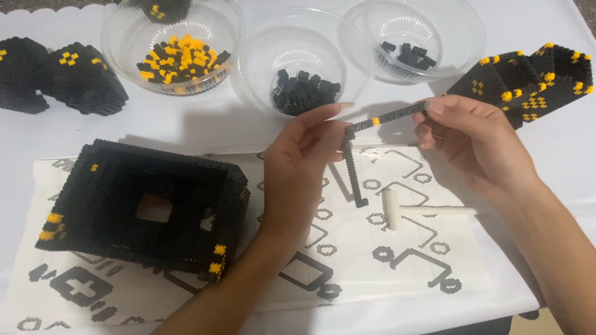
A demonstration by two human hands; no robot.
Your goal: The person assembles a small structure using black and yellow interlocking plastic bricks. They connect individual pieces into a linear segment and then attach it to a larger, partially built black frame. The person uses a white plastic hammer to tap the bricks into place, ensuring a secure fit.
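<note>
Pinching a thin black brick strip (397,115), both hands' fingers (329,115) close on its ends.

Bright, even light from above washes out the white tablecloth (205,118) at the upper middle of the frame. Glare glints on the clear bowls (298,56) along the top. Soft shadows fall below the black block structure (149,205) at left. Overall slightly soft, low detail.

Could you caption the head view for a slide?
Both hands, left hand and right hand, hold a black brick strip above the instruction sheet.
</note>
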